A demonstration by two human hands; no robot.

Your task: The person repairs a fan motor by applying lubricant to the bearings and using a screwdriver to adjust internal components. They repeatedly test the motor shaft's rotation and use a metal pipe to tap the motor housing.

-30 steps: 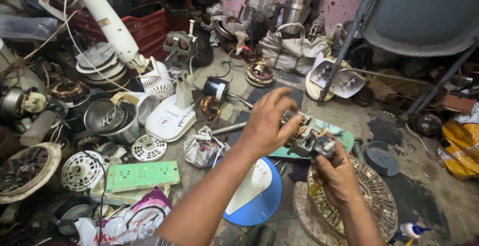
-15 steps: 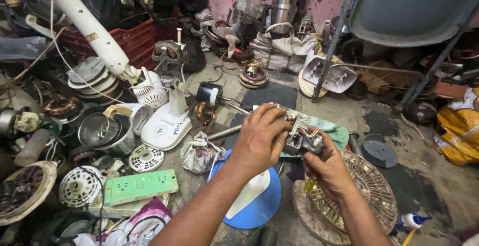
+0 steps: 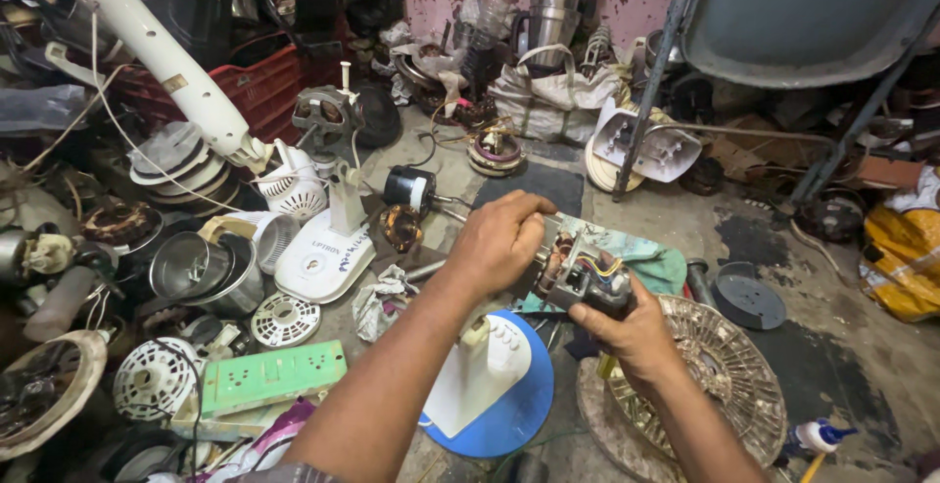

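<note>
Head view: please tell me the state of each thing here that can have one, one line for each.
Fan motor: housing off, windings and coloured wires bare, held in both hands.
Left hand: closed over the motor's top.
Right hand: gripping the motor from below.
Blue-based fan stand: lying on the floor.
Fan grille: lying flat.

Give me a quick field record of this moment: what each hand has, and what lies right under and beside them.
left hand: grips one end of the small grey motor unit with coloured wires
right hand: holds the same unit from below
under hands: white fan base on a round blue foot; round beige fan grille
to the left: pale green socket strip; white fan stand base
surface: grey concrete floor
</note>
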